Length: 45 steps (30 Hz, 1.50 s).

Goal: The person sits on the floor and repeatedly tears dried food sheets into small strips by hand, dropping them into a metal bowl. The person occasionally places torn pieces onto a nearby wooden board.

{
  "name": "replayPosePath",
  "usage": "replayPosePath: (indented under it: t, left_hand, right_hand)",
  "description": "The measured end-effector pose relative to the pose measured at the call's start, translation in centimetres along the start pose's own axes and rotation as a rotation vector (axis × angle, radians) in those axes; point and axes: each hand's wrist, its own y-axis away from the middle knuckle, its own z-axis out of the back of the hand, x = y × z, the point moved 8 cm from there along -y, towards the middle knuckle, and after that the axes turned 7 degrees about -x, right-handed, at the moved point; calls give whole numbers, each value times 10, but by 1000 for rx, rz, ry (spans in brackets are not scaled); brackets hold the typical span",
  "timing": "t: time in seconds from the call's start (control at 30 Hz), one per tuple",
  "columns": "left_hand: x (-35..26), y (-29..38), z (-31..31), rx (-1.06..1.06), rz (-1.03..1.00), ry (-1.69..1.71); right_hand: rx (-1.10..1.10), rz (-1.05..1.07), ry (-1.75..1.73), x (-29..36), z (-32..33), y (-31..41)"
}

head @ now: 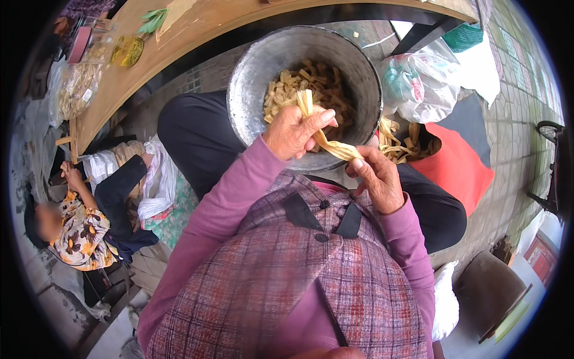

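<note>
A long, yellowish strip (337, 149) that looks like dried plant material runs between my two hands over the near rim of a large metal pot (249, 83). My left hand (298, 130) grips it in the fist, with a short folded end sticking up above the fingers. The strip's other end is pinched between the thumb and fingers of my right hand (376, 174), to the right and a little nearer to me. Many short, knotted-looking pieces (281, 92) of the same colour cover the pot's bottom. Part of that pile is hidden behind my left hand.
Right of the pot, an orange-red bag (455, 168) lies with its mouth showing loose strips (389, 137). Clear plastic bags (423, 85) stand behind it. A wooden table (197, 24) borders the far side. Another person (85, 229) sits at the left.
</note>
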Motion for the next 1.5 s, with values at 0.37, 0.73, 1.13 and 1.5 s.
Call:
replayPosePath:
  t: [0.37,0.73,1.13,1.5]
  left_hand:
    - [-4,17,23,91,-9,433]
    - [-131,2,65,28,-459,493]
    - [-250,-58,138,-344,-937,178]
    - [-176,-56,123,-438,-548,-356]
  right_hand:
    - [192,-55,-69,24,-31,-9]
    - [-71,788,553,202,-29,-40]
    - [-690,1413,977,313,-40,-148]
    - [-418,1078,789,209,-24,-141]
